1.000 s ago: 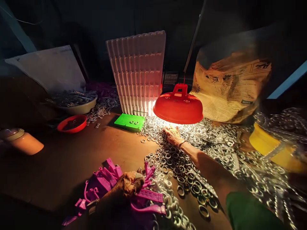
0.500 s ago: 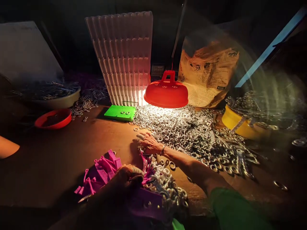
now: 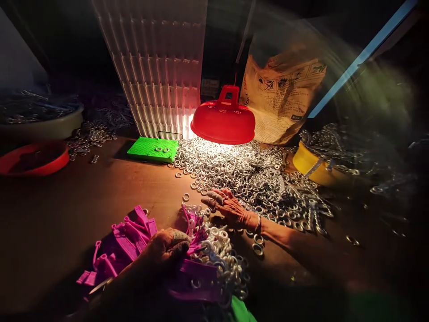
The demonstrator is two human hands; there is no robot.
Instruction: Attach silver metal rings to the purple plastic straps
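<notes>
Metal rings (image 3: 231, 167), too many to count, cover the surface (image 3: 100, 188) as one big heap beneath and before the single red lamp (image 3: 223, 123), with one smaller pile (image 3: 224, 241) further in front of it. Front-left of the lamp is one bunch of uncounted purple straps (image 3: 134, 237), some clenched in the left hand's (image 3: 169, 243) grip, while the right hand (image 3: 231, 208), grip released, stretches over the heap's near edge. Left of the lamp, one green block (image 3: 153, 149) carries two rings (image 3: 166, 150).
</notes>
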